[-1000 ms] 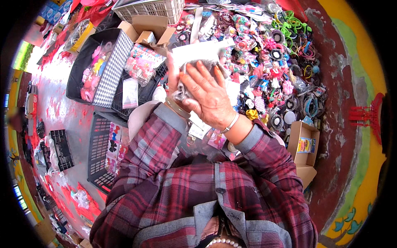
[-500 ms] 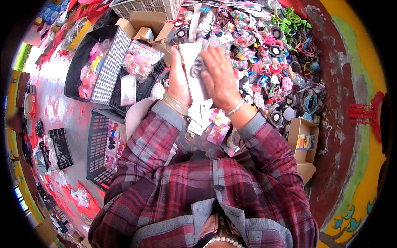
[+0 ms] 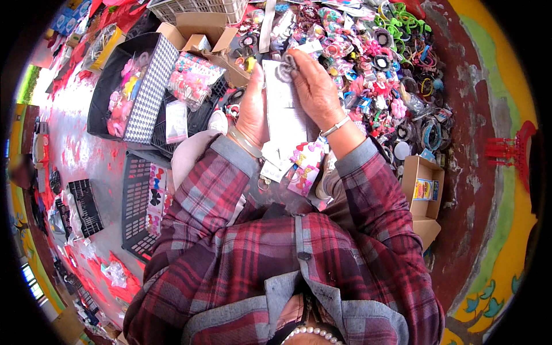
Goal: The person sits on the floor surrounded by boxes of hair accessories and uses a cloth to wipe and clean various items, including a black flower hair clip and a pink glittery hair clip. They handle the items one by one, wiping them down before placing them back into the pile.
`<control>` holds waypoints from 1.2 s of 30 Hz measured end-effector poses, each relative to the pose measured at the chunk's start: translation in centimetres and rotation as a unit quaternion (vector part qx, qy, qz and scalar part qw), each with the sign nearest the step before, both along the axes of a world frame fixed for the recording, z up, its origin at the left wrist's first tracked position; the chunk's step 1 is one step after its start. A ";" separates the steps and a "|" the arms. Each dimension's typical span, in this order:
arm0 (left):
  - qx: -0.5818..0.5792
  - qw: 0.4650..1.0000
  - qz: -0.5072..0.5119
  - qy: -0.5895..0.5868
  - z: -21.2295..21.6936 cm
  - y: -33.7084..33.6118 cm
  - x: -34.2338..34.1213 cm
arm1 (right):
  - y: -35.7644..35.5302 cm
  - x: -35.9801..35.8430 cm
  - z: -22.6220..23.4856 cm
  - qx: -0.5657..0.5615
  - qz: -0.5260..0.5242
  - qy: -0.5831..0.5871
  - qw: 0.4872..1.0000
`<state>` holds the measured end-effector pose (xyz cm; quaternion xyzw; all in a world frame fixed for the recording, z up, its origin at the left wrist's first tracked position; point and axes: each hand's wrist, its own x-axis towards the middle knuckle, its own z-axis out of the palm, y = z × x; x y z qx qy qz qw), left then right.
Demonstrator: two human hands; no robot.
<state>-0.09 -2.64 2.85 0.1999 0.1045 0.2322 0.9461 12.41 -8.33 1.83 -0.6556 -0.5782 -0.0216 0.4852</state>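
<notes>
Grey coil at the right fingertips, white card between two hands

The person's left hand (image 3: 252,112) stands along the left side of a long white card (image 3: 286,126), with the thumb pointing away from the body. Its other fingers are hidden, so I cannot tell if this grip is closed on the card or only supports it; probably the hand is there to keep the card steady.

The right hand (image 3: 318,95) is at the other side. Its fingers bend over a grey fuzzy coil (image 3: 284,73), and this grip appears closed on it, although the thumb does not show. The coil is at the upper right part of the card; I suppose it is held by the fingertips because it is small and soft.

Nearer to the body, below the card, are white tags (image 3: 273,171) and bow cards (image 3: 305,175), perhaps laid there for easy reach. To the right spreads a heap of hair accessories (image 3: 376,86), mixed together. At the left, a checked box (image 3: 152,92) contains pink pieces, and its tall walls likely stop them from scattering. Near this box stands a brown carton (image 3: 201,24) with its flaps open.
</notes>
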 end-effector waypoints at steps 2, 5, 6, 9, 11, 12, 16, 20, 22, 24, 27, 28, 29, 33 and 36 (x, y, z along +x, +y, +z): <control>-0.003 0.999 -0.009 0.039 -0.9 0.6 -0.2 | -0.4 0.9 -0.2 -0.034 -0.028 0.062 0.997; -0.025 0.999 -0.010 0.044 -0.6 1.1 -0.6 | -0.3 2.3 -1.8 -0.034 -0.091 0.144 0.985; -0.033 0.999 -0.008 0.016 0.7 1.0 -0.6 | -0.6 2.9 -2.1 -0.049 -0.110 0.152 0.981; -0.027 0.998 0.054 0.027 1.3 1.7 -1.1 | -1.1 5.2 -4.1 -0.123 -0.128 0.156 0.972; -0.012 0.990 0.117 0.073 0.2 2.6 -1.5 | -1.5 6.1 -5.2 -0.208 -0.125 0.157 0.957; 0.001 0.988 0.137 0.069 -0.1 2.9 -1.5 | -1.7 6.4 -5.8 -0.208 -0.115 0.166 0.957; 0.024 0.984 0.172 0.035 0.5 3.1 -1.7 | -2.2 7.9 -7.9 -0.235 -0.156 0.113 0.953; 0.027 0.982 0.184 0.030 0.8 3.1 -1.7 | -2.1 8.7 -8.3 -0.260 -0.205 0.060 0.942; 0.018 0.981 0.189 0.032 0.9 3.1 -1.7 | -1.6 7.8 -6.6 -0.214 -0.169 0.091 0.958; 0.018 0.980 0.195 0.029 0.8 2.9 -1.7 | -1.1 6.5 -5.6 -0.149 -0.065 0.279 0.946; 0.040 0.980 0.194 0.025 0.2 2.8 -1.3 | -2.4 1.7 -1.3 -0.126 0.147 0.739 0.646; 0.050 0.980 0.191 0.031 -0.2 2.8 -1.2 | -2.9 0.4 -0.8 -0.119 0.157 0.736 0.647; 0.059 0.980 0.186 0.039 -0.2 2.7 -1.1 | -3.0 -0.7 -0.2 -0.111 0.166 0.735 0.648; 0.115 0.982 0.145 0.024 0.6 2.2 -0.6 | -2.5 0.2 0.5 -0.037 0.114 0.683 0.721; 0.174 0.977 0.096 0.079 0.3 2.1 -0.4 | -3.1 2.1 1.5 -0.004 0.068 0.631 0.772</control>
